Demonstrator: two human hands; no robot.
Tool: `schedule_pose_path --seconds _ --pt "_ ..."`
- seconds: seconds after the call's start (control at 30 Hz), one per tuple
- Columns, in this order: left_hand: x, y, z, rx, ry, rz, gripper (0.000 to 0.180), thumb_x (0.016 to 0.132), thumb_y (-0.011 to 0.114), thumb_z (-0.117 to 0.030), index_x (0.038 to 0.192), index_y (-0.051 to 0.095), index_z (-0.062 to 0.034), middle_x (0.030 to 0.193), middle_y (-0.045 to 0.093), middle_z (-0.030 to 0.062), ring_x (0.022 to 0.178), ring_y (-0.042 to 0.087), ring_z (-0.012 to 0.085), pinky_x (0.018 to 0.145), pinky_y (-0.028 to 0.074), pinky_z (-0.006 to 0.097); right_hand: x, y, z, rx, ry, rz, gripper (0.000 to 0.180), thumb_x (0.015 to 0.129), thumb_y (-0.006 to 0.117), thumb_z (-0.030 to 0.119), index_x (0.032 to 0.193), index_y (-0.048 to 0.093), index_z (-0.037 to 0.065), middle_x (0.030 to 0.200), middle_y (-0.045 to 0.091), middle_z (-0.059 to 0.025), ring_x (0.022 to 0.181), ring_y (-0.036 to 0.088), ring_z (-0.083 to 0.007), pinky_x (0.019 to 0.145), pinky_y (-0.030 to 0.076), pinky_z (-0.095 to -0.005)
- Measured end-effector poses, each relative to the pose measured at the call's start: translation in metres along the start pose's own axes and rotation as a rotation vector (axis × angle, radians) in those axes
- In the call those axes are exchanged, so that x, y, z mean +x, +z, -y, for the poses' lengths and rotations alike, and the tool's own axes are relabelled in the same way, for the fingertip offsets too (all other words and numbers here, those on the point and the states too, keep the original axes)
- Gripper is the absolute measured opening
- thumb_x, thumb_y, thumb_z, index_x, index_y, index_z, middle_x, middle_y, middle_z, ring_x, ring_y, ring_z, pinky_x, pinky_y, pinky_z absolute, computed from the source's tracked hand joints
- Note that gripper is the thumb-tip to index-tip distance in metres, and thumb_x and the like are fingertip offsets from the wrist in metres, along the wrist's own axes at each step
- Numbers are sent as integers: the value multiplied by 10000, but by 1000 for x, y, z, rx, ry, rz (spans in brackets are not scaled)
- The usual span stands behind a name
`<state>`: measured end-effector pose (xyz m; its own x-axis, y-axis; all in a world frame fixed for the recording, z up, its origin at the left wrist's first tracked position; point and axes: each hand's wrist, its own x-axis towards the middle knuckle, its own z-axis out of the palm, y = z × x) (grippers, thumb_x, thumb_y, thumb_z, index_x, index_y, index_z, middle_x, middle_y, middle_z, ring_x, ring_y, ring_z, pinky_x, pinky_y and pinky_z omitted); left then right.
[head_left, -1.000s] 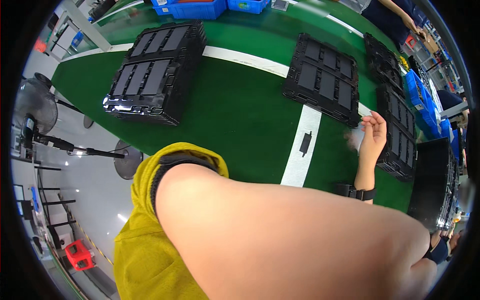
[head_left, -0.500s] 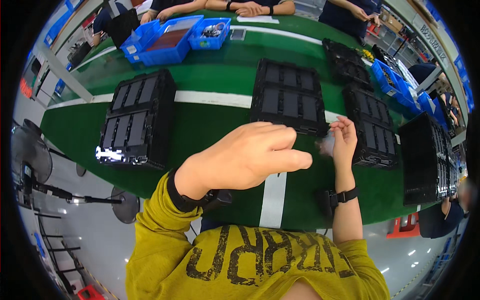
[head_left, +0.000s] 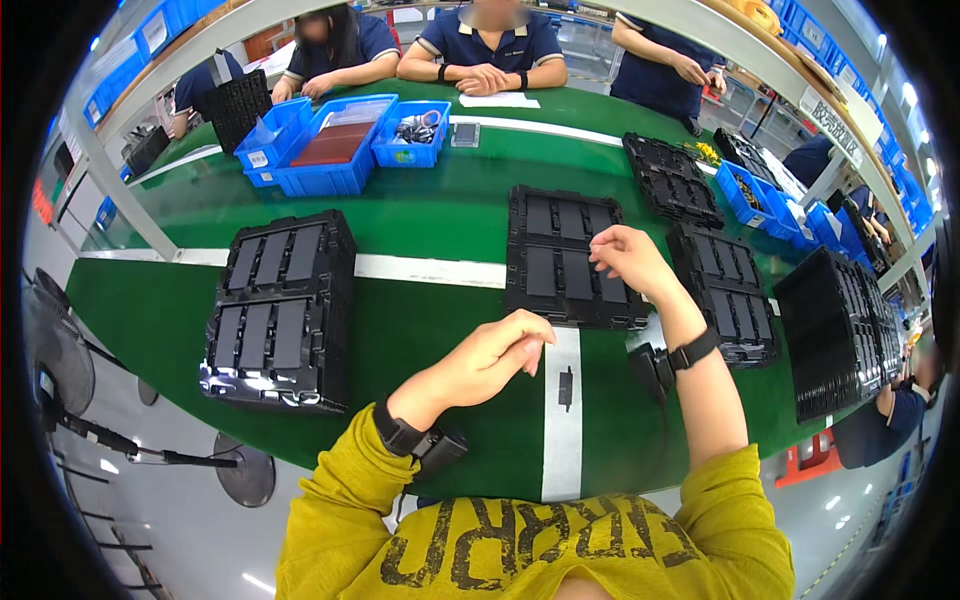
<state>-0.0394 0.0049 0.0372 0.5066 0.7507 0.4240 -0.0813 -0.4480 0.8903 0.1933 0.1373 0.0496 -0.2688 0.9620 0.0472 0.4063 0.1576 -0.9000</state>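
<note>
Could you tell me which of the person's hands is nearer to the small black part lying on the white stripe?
Left. The left hand hovers just up and left of the small black part; the right hand is farther, over the black tray.

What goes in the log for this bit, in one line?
left hand: raised, empty, fingers curled | right hand: over black tray, fingertips pinched | small black part: on white stripe

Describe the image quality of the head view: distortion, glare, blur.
Head view: strong fisheye, the white stripe and table edges bow toward a black rim; glare glints on the stacked black trays at left; both hands, left hand and right hand, look sharp; faces opposite are blurred.
</note>
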Motion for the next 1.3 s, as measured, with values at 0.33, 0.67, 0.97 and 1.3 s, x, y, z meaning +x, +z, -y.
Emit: schedule_pose_path --seconds 0.33,0.67,0.97,1.3 --pt "-11 -6 56 -725 -348 -350 580 959 340 -300 437 383 -51 596 429 59 676 457 196 672 360 292 85 33 -4 -786 123 264 361 735 685 307 816 618 -38 777 639 -194 728 633 -295 667 504 -359" --pt "-19 -6 69 -555 -433 -304 452 875 410 -168 479 526 16 676 533 106 708 506 188 679 386 266 104 38 -35 -986 -199 177 569 694 639 535 699 622 -34 723 614 -222 723 605 -370 687 479 -426" --pt "-15 -10 67 -660 -443 -338 393 805 412 -96 454 527 36 675 535 124 703 504 215 669 398 283 105 32 -36 -1098 -527 160 434 852 514 403 984 475 -9 726 610 -207 709 593 -378 643 470 -445" --pt "-21 -17 69 -623 -297 -287 458 827 317 -183 604 625 70 707 547 134 734 511 238 717 408 315 102 42 -32 395 137 122 470 842 564 56 1251 353 -40 869 612 -188 751 653 -251 615 553 -294"
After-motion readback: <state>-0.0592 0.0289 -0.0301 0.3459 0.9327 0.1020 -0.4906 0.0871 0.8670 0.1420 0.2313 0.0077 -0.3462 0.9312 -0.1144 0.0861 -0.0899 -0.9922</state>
